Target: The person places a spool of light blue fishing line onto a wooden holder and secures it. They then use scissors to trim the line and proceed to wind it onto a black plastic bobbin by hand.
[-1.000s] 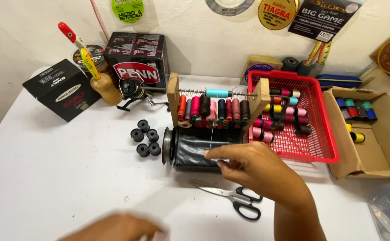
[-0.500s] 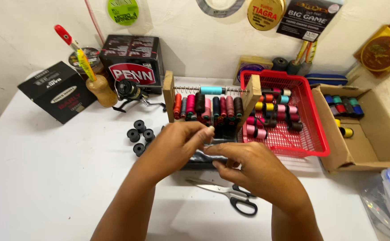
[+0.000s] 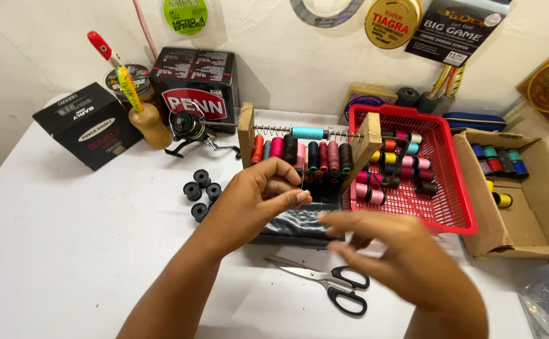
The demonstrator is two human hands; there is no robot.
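Thread [image 3: 302, 182] pinched in left hand [image 3: 263, 196] fingers [image 3: 293, 198].

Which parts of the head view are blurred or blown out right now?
Head view: the right hand is smeared by motion blur, fingers ghosted; the left hand is sharp, as are the scissors and the thread spools on the wooden rack. Lighting is even, shadows soft; the white table is bright and low in detail.

Fishing-tackle workbench — thread spools on a wooden rack [image 3: 306, 154]; spinning reel [image 3: 190, 129]; line spools on the wall [image 3: 392, 22]
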